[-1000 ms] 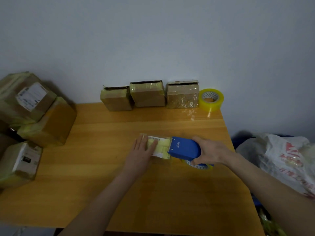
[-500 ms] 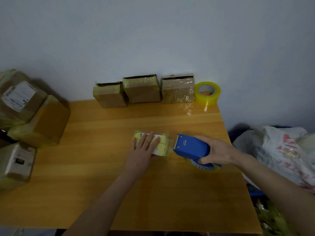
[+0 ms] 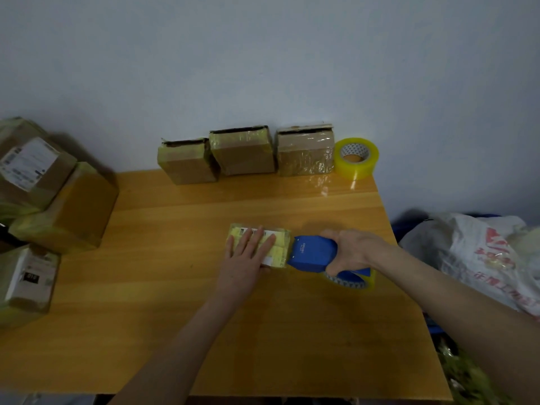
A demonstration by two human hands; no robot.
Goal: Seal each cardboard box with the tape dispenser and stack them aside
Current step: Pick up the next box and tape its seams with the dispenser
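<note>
Both hands work at the middle of the wooden table (image 3: pixel 204 317). The left hand (image 3: pixel 247 258) lies flat, fingers straight and slightly spread, pressing down on the small box (image 3: pixel 280 250), a low parcel wrapped in yellowish tape with a white printed label partly under the fingers. The right hand (image 3: pixel 352 249) is curled round the blue tape dispenser (image 3: pixel 311 255), gripping it from above; the dispenser's front edge meets the right end of the small box, and its roll of clear tape (image 3: pixel 355 281) shows below the wrist, close to the tabletop. Along the table's far edge, against the pale wall (image 3: pixel 263 68), three taped boxes stand in a row: the left box (image 3: pixel 188 162), the middle box (image 3: pixel 242 152) touching it, and the right box (image 3: pixel 305 153) just beside that one, its wrapping glossy. A spare roll of yellow tape (image 3: pixel 356 157) sits just beside the right box at the table's corner. Off the table's left side is a pile of larger parcels (image 3: pixel 67 209), several carrying white shipping labels. To the right, lower than the tabletop, lies a white plastic bag (image 3: pixel 482 258) with red print.
</note>
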